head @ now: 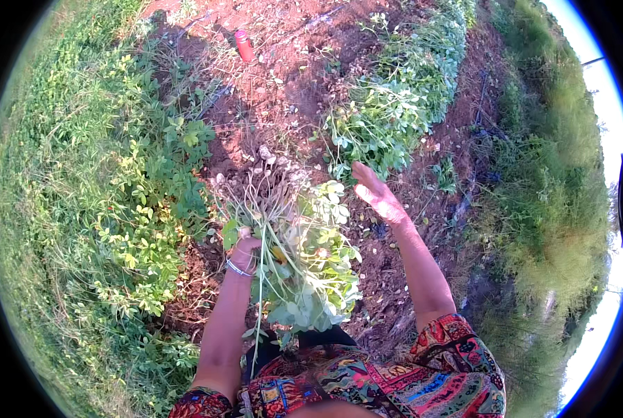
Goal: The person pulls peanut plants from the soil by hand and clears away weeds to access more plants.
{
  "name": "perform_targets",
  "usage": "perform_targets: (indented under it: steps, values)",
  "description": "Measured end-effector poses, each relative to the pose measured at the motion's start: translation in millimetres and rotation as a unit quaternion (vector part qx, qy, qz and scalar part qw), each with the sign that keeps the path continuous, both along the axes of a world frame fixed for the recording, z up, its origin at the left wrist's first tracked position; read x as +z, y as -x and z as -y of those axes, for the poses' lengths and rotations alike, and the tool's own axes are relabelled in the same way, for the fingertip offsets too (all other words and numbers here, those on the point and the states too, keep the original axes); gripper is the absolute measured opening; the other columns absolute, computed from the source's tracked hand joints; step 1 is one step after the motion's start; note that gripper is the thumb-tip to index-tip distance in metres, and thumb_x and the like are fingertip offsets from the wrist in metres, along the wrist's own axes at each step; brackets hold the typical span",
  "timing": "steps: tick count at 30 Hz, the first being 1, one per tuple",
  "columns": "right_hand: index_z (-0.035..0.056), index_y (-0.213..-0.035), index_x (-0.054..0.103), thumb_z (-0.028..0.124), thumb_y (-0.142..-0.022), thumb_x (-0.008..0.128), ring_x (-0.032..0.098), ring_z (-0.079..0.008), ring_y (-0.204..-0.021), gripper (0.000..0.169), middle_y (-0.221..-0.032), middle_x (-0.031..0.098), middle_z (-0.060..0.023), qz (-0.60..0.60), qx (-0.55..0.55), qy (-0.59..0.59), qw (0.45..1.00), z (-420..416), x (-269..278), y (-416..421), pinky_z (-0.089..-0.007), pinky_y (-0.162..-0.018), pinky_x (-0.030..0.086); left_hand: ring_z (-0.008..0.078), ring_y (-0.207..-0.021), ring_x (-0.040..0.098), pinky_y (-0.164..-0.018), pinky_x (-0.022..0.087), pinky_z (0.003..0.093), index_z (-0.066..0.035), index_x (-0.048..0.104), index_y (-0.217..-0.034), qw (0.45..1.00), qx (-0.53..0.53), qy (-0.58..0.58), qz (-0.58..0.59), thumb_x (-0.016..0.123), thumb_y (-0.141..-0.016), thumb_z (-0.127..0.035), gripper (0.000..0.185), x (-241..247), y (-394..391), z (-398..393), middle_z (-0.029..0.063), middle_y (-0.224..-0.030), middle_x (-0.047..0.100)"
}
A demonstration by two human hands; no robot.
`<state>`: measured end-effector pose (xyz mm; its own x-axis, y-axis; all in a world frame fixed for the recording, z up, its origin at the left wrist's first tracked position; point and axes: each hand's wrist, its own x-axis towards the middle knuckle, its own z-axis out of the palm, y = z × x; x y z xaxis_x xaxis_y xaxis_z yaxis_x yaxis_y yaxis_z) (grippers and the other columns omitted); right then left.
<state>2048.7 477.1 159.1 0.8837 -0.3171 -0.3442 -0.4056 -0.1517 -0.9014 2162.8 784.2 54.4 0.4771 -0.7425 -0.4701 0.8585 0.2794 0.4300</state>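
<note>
My left hand [247, 250], with a bracelet at the wrist, grips a bundle of uprooted peanut plants [285, 235] by the stems. Soil-covered peanut pods and roots [269, 172] point away from me at the bundle's far end. The green leaves hang back toward my body. My right hand [376, 193] is raised to the right of the bundle, apart from it, holding nothing, its palm side lit by the sun. Just beyond its fingertips lies a long heap of pulled peanut plants [389, 120].
Standing leafy plants [144, 204] fill the left side. Reddish soil [285, 89] with scattered leaves runs ahead between them and the heap. A red bottle [244, 46] is on the ground farther off. Dark strips, perhaps plastic film [481, 99], and tall greenery [541, 209] are at right.
</note>
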Motion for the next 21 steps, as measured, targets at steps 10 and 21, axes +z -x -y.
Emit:
perform_targets:
  steps: [10, 21]
  values:
    - [-0.0046, -0.13, 0.013, 0.039, -0.059, 0.077, 0.038, -0.027, -0.115, 0.104, -0.125, 0.037, -0.0226, -0.022, 0.112, -0.125, 0.986, -137.2, 4.3, 1.5, -0.032, -0.096, 0.031, 0.021, -0.088, 0.057, -0.079, 0.047, 0.0327, -0.001, 0.044, -0.116, 0.989, 0.145, -0.032, -0.006, 0.06, -0.068, -0.007, 0.051, 50.1, 20.4, 43.1, 0.0136, -0.105, 0.054]
    - [-0.0092, -0.126, 0.031, 0.016, -0.058, 0.07, 0.059, -0.0209, -0.082, 0.082, -0.097, 0.06, -0.0194, -0.08, -0.07, 0.485, 0.868, 38.0, 41.7, -1.2, -0.0325, -0.08, 0.044, 0.0206, -0.112, 0.041, -0.098, 0.028, 0.0359, -0.003, 0.013, -0.135, 0.982, -0.16, 0.018, 0.097, 0.061, -0.078, -0.03, 0.079, 34.9, 32.3, 34.2, 0.0164, -0.121, 0.046]
